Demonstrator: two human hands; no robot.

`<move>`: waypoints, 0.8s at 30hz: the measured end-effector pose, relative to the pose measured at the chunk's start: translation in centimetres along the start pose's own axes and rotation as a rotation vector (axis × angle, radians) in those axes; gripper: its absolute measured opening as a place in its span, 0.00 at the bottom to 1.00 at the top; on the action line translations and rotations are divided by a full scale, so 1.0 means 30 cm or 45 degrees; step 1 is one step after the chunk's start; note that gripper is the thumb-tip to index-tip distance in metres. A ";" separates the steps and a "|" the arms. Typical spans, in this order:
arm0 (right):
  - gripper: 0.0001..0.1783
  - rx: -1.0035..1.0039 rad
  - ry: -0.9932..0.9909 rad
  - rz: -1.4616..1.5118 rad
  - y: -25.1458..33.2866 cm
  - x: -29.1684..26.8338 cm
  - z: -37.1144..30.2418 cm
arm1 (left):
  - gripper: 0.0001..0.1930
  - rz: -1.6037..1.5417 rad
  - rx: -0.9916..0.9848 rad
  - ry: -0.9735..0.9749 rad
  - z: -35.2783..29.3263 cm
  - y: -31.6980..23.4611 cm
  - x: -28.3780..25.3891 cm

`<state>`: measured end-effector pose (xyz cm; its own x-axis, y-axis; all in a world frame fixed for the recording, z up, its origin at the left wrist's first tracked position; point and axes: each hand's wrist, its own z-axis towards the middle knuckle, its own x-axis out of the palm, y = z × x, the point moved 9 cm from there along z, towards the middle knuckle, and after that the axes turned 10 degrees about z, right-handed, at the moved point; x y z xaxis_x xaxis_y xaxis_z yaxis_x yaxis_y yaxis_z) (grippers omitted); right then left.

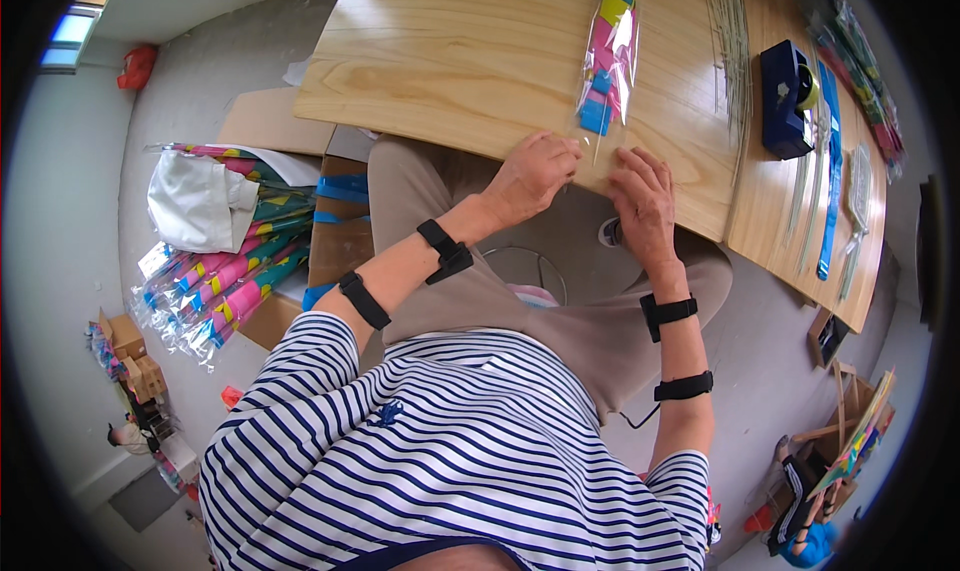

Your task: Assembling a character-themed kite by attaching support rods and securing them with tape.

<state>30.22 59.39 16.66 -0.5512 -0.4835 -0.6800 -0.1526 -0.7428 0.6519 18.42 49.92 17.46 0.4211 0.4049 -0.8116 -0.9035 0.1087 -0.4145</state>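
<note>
A long clear plastic sleeve (632,71) lies on the wooden table, pointing away from me. Inside it is a narrow folded sheet (601,66) in pink, yellow, teal and blue. Thin pale sticks (597,151) poke out of its near end. At that end's left corner, my left hand (535,178) has thumb and forefinger pressed together on the plastic. My right hand (645,199) is opposite, its fingers bent down at the right corner by the table edge. What the right fingertips hold, if anything, is hard to make out.
To the right are a dark blue tape dispenser (785,101), a bundle of thin sticks (730,51) and blue strips (830,171). More packed sleeves (862,81) lie at the far right. On my left, a cardboard box (340,236) stands beside stacked colourful sleeves (235,281) under white cloth (200,201).
</note>
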 end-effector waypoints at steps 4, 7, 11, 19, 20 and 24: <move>0.08 0.023 -0.102 0.063 -0.009 0.001 0.022 | 0.08 -0.153 -0.190 0.040 0.015 0.037 0.009; 0.05 0.064 -0.192 0.085 -0.009 0.003 0.038 | 0.11 -0.205 -0.313 -0.055 0.019 0.050 0.002; 0.04 0.146 -0.250 0.018 -0.027 0.011 0.043 | 0.14 0.033 -0.256 -0.246 0.001 -0.019 -0.078; 0.05 0.179 -0.291 -0.086 -0.020 0.020 0.052 | 0.25 0.344 0.070 0.141 -0.081 -0.178 0.046; 0.05 0.181 -0.301 -0.089 -0.019 0.018 0.053 | 0.27 0.365 0.061 0.168 -0.084 -0.174 0.058; 0.06 0.200 -0.304 -0.114 -0.030 0.021 0.049 | 0.30 0.368 0.030 0.200 -0.080 -0.160 0.066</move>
<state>28.81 60.42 16.13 -0.7045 -0.2824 -0.6511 -0.3241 -0.6882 0.6491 23.77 48.03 16.86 0.1524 0.2771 -0.9487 -0.9882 0.0317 -0.1495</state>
